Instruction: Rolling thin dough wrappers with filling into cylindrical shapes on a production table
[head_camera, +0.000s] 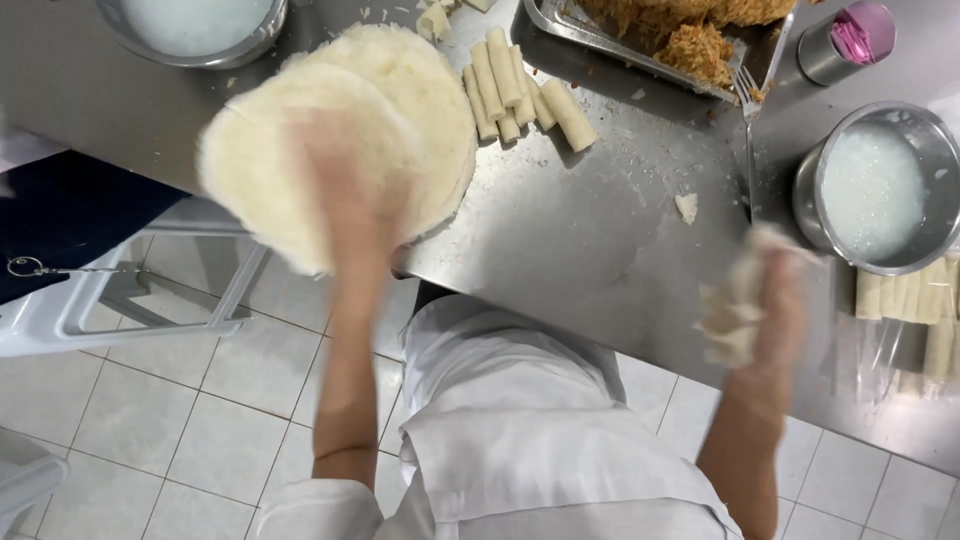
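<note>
Left hand (345, 185): spread flat on wrapper stack (400, 90) at counter (580, 250) near edge. Right hand (765, 300): clutching crumpled wrapper (730, 315), blurred.

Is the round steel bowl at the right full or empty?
Nearly full: the round steel bowl holds cloudy white liquid close to its rim.

The left hand (345, 190), blurred, lies on a stack of round white wrappers (340, 140) that overhangs the near edge of the steel table (590, 250). The right hand (765, 300), also blurred, clutches a crumpled piece of wrapper (730, 315) near a steel bowl of white liquid (880, 190). Rolled spring rolls (515, 95) lie just right of the stack. A tray of shredded filling (690, 35) sits at the far side, a fork (745, 90) leaning on its rim.
</note>
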